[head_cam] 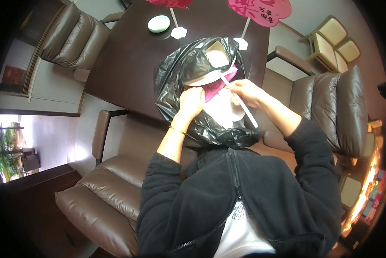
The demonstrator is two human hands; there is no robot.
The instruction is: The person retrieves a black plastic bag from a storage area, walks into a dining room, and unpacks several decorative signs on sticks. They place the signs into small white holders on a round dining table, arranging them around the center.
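A black plastic bag (168, 74) lies open at the table edge and over my lap, with white pieces (225, 106) and a pink sheet-like piece (214, 87) inside it. My left hand (193, 100) is closed at the left end of the pink piece, over the bag's opening. Between the thumb and fingers of my right hand (243, 92) is a white stick (249, 116), slanting from the pink piece down to the right. Whether the stick is joined to the pink piece cannot be told. Glare hides details of the white pieces.
On the dark table (128, 64) stand a small pale bowl (158, 24), a red sign (170, 3) and a pink sign (260, 11) on white sticks with flower-shaped bases. Brown padded armchairs (328, 106) flank the table, with another armchair (106, 183) at the lower left.
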